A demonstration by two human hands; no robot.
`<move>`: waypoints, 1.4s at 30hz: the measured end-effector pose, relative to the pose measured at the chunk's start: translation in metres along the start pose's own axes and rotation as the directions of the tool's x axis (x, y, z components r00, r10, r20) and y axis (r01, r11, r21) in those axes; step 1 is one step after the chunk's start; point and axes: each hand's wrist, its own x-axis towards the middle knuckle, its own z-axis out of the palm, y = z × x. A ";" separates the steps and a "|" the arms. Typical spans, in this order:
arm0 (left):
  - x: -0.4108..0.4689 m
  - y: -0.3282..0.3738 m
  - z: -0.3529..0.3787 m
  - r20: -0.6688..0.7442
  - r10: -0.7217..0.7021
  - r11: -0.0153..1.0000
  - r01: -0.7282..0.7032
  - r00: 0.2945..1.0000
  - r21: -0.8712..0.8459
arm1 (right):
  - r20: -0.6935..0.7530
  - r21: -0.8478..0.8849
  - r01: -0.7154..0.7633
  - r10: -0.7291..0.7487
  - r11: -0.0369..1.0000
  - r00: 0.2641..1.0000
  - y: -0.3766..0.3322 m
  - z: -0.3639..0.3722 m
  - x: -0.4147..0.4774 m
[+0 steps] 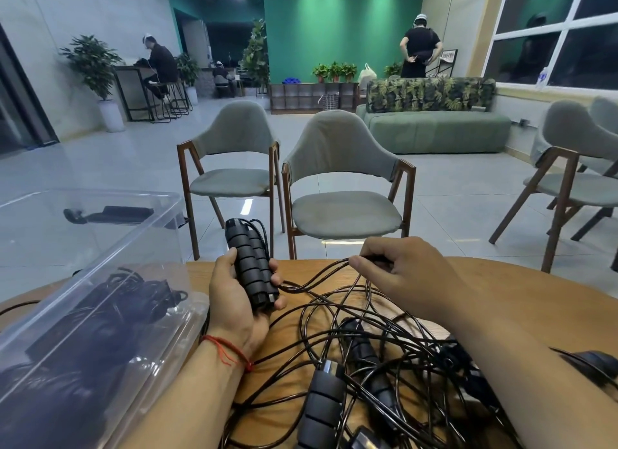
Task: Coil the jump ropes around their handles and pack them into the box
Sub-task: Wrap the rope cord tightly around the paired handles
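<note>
My left hand (234, 301) grips a pair of black ribbed jump-rope handles (250, 264), held upright side by side above the wooden table (501, 281). Their thin black rope (317, 278) runs from the handles' lower end to my right hand (404, 274), which pinches it a little above the table. In front of me lies a tangle of more black ropes (384, 348) with loose handles (322, 405) in it. At the left stands the clear plastic box (140, 341), with several coiled black ropes (117, 308) inside.
The box's clear lid (110, 221) stands up behind it. Two grey chairs with wooden legs (344, 194) stand beyond the table's far edge. A black object (598, 365) lies at the table's right edge. People are far back in the room.
</note>
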 end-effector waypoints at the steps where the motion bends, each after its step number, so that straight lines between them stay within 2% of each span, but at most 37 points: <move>1: 0.000 0.000 0.000 -0.011 -0.007 1.000 0.007 1.000 0.012 | 0.001 0.002 0.004 -0.004 1.000 1.000 -0.001 0.000 -0.001; 3: 0.001 -0.002 0.002 -0.062 -0.002 0.993 0.010 0.998 0.119 | 0.021 0.002 0.031 -0.031 1.000 0.999 -0.003 -0.002 -0.001; 5: 0.003 -0.006 0.001 -0.103 0.063 0.916 -0.016 0.993 0.401 | 0.067 -0.016 0.097 -0.095 0.995 0.993 -0.012 -0.004 -0.002; 7: 0.001 -0.008 0.003 -0.060 0.151 0.730 -0.071 0.987 0.680 | 0.093 -0.021 0.159 -0.156 0.987 0.983 -0.024 -0.006 -0.002; 10: -0.006 -0.011 0.008 0.135 0.216 0.390 -0.212 0.967 0.896 | 0.003 -0.009 0.214 -0.214 0.977 0.977 -0.036 -0.008 0.000; 12: -0.009 -0.015 0.010 0.241 0.145 0.267 -0.272 0.960 0.924 | -0.089 0.042 0.207 -0.202 0.978 0.975 -0.038 -0.007 0.002; 16: -0.020 -0.018 0.019 0.320 -0.008 0.344 -0.298 0.947 0.890 | -0.209 0.194 0.134 -0.093 0.972 0.973 -0.034 -0.005 0.005; 18: -0.025 -0.017 0.024 0.395 -0.041 0.213 -0.378 0.918 0.901 | -0.228 0.266 0.092 -0.031 0.960 0.973 -0.031 -0.006 0.006; 20: -0.034 -0.016 0.031 0.398 -0.066 0.046 -0.396 0.915 0.917 | -0.198 0.313 0.076 -0.013 0.947 0.980 -0.033 -0.002 0.006; 23: -0.034 -0.021 0.034 0.378 -0.055 -0.115 -0.382 0.924 0.917 | -0.117 0.334 0.130 -0.096 0.934 0.988 -0.043 0.009 0.005; 25: -0.033 -0.022 0.031 0.416 -0.046 -0.143 -0.419 0.908 0.897 | -0.113 0.327 0.149 -0.118 0.933 0.987 -0.047 0.012 0.006; 29: -0.037 -0.021 0.028 0.523 -0.041 -0.064 -0.525 0.851 0.849 | -0.104 0.352 0.045 -0.009 0.935 0.995 -0.032 0.003 0.007; 34: -0.036 -0.021 0.021 0.632 -0.036 -0.112 -0.631 0.774 0.767 | 0.164 0.428 -0.204 0.146 0.880 0.976 -0.016 -0.015 0.007; 38: -0.036 -0.018 0.020 0.680 -0.066 -0.015 -0.682 0.730 0.731 | 0.255 0.533 -0.249 0.127 0.809 0.959 -0.003 -0.028 0.006; 42: -0.041 -0.017 0.024 0.706 -0.072 0.057 -0.704 0.705 0.708 | 0.232 0.595 -0.223 0.100 0.772 0.968 0.005 -0.023 0.008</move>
